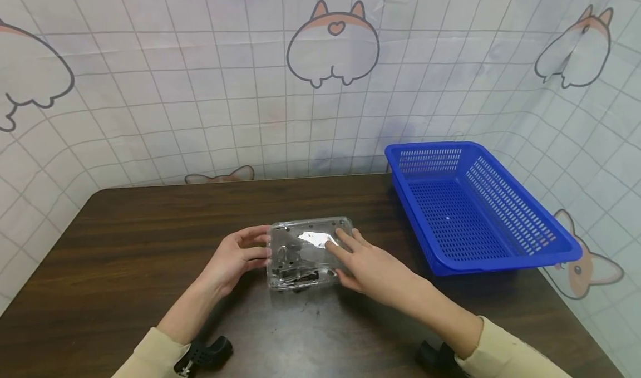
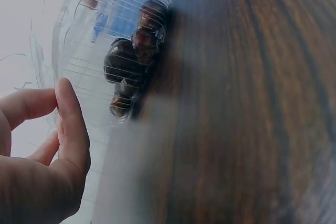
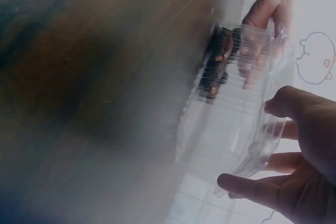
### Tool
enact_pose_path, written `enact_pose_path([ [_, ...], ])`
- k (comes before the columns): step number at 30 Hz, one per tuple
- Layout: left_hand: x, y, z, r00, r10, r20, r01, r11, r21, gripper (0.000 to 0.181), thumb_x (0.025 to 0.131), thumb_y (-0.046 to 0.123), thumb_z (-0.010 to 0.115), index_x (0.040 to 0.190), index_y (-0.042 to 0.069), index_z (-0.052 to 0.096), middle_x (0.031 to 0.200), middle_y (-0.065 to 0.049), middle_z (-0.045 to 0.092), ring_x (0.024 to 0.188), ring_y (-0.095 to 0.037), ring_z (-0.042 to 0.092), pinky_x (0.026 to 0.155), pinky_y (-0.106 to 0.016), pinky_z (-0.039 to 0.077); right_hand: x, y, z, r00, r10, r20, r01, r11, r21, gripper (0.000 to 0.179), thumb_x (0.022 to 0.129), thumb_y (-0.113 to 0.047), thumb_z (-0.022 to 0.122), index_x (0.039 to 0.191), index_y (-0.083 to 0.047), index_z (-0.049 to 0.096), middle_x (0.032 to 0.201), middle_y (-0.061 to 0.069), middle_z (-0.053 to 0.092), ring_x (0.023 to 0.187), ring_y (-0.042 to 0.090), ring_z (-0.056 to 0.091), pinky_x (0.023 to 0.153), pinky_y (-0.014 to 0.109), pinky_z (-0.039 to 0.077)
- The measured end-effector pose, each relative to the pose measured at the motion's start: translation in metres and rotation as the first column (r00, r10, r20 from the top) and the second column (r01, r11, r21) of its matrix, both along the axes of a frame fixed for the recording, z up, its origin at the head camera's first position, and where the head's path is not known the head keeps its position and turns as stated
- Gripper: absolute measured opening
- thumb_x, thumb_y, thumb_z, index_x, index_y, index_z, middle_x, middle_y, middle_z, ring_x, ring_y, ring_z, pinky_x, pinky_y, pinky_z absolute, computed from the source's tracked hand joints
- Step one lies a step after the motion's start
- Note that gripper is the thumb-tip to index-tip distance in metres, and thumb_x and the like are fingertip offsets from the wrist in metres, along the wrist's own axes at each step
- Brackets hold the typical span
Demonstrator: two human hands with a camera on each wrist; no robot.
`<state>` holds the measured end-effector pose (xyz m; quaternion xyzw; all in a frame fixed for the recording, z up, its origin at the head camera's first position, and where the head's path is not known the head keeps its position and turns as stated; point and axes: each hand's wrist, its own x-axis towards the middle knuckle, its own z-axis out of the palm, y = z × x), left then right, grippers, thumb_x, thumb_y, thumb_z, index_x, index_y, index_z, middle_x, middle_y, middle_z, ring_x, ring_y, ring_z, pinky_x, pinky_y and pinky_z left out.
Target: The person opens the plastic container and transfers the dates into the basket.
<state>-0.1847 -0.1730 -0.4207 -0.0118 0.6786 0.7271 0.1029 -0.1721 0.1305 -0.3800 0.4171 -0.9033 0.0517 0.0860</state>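
Observation:
A clear plastic clamshell box (image 1: 305,250) is on the dark wooden table, its lid lying over the base. Several dark brown, glossy, rounded pieces (image 2: 126,61) are clustered low inside it. At the box's left edge, my left hand (image 1: 239,258) pinches the rim between thumb and fingers. My right hand (image 1: 373,266) reaches over the right side, straight fingers spread on the lid and thumb at the front right corner. In the right wrist view, the right fingertips (image 3: 231,183) touch the rim of the box, and the left hand shows through the far end.
A blue perforated plastic basket (image 1: 455,222) stands at the table's right side. The brown wooden table (image 1: 125,244) ends at a wall cloth (image 1: 225,88) with a grid and cartoon animals. Black wrist straps (image 1: 205,356) show at both sleeves.

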Motion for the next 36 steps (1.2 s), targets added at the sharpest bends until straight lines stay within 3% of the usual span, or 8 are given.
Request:
enact_pose_path([
  [5, -0.001, 0.001, -0.001, 1.0, 0.001, -0.014, -0.001, 1.0, -0.01, 0.055, 0.091, -0.01, 0.067, 0.144, -0.005, 0.052, 0.124, -0.021, 0.056, 0.085, -0.018, 0.064, 0.078, -0.031, 0.061, 0.002, -0.001, 0.002, 0.999, 0.003, -0.046, -0.001, 0.999, 0.048, 0.052, 0.098, -0.02, 0.07, 0.144, -0.001, 0.055, 0.147, 0.03, 0.048, 0.12, 0.056, 0.057, 0.078, 0.046, 0.062],
  [12, 0.0, 0.0, 0.0, 1.0, -0.011, -0.023, 0.011, 1.0, -0.01, 0.056, 0.092, -0.009, 0.066, 0.145, -0.004, 0.051, 0.124, -0.018, 0.055, 0.085, -0.018, 0.061, 0.078, -0.031, 0.06, 0.01, -0.003, 0.008, 1.0, -0.02, 0.006, 0.019, 0.993, 0.113, 0.059, 0.096, -0.009, 0.073, 0.15, -0.007, 0.051, 0.15, 0.032, 0.043, 0.125, 0.057, 0.052, 0.067, 0.033, 0.063],
  [18, 0.001, 0.001, 0.0, 1.0, -0.006, -0.02, 0.006, 1.0, 0.003, 0.056, 0.091, -0.01, 0.066, 0.145, -0.004, 0.051, 0.124, -0.019, 0.055, 0.085, -0.018, 0.061, 0.077, -0.03, 0.06, 0.015, -0.004, 0.009, 1.0, -0.02, -0.02, 0.023, 0.985, 0.171, 0.067, 0.091, 0.007, 0.071, 0.152, -0.013, 0.051, 0.151, 0.032, 0.042, 0.127, 0.056, 0.05, 0.063, 0.031, 0.062],
  [27, -0.001, 0.004, 0.0, 1.0, 0.001, -0.029, -0.001, 1.0, 0.01, 0.056, 0.09, -0.012, 0.066, 0.144, -0.005, 0.052, 0.124, -0.02, 0.055, 0.086, -0.018, 0.062, 0.076, -0.03, 0.06, 0.014, -0.006, 0.009, 0.997, -0.032, -0.068, 0.042, 0.987, 0.157, 0.072, 0.088, 0.014, 0.07, 0.151, -0.016, 0.051, 0.147, 0.033, 0.046, 0.124, 0.057, 0.053, 0.063, 0.037, 0.063],
  [36, 0.0, 0.003, 0.001, 1.0, 0.01, -0.013, -0.01, 1.0, 0.001, 0.056, 0.091, -0.01, 0.066, 0.145, -0.003, 0.052, 0.125, -0.018, 0.055, 0.088, -0.018, 0.06, 0.078, -0.03, 0.06, 0.015, -0.004, 0.009, 0.998, -0.039, -0.042, 0.041, 0.997, 0.067, 0.069, 0.088, 0.01, 0.071, 0.15, -0.016, 0.054, 0.146, 0.03, 0.049, 0.125, 0.053, 0.054, 0.051, 0.028, 0.058],
])
